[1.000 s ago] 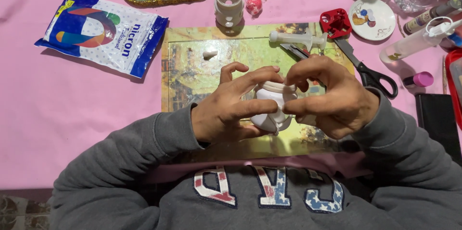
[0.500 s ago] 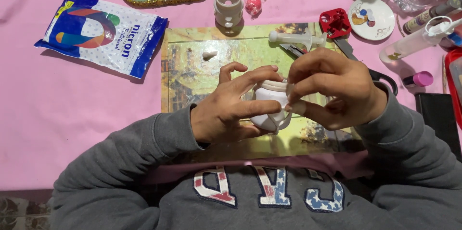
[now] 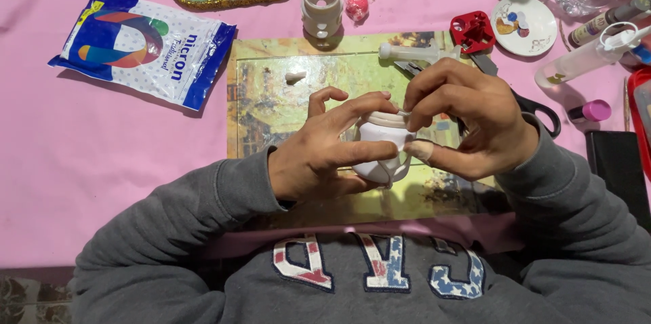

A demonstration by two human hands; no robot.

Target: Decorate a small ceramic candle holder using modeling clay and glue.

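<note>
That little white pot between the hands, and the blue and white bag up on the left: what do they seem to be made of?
The little white pot, cupped by the left hand and pinched at the rim by the right hand, looks like soft modelling clay or dough: matte, smooth, slightly uneven, though that is only a guess. The bag looks like thin glossy plastic film, judging by its creases and shine.

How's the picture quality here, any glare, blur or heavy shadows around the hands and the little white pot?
Head view: light is even and soft, with the left hand, right hand and white pot all sharp; only faint shadows lie under the hands; mild glare shows on the blue and white bag; the frame edges bend slightly.
</note>
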